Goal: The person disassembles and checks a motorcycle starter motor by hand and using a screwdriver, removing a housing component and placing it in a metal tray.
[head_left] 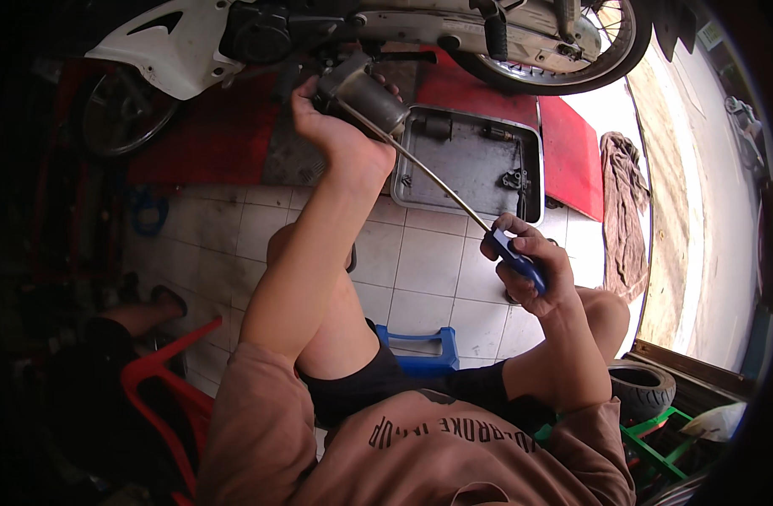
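My left hand (320,118) is wrapped around a grey cylindrical metal part (371,99) just below the motorbike (403,34). Its fingertips show on the far side, and the rest of the fingers are hidden behind the part. In my right hand (540,261) is a long screwdriver (441,185) with a blue handle, fingers closed about the grip. The thin shaft slants up and left, alongside the cylindrical part. Where the tip meets it, I cannot make out.
Beneath the motorbike, a metal tray (466,211) holds several dark parts on a red platform (569,156). A brown cloth (624,215) lies to the right. Nearer are a blue stool (424,363), a tyre (643,390) and a red chair (154,367), with another person's leg (142,316) beside it.
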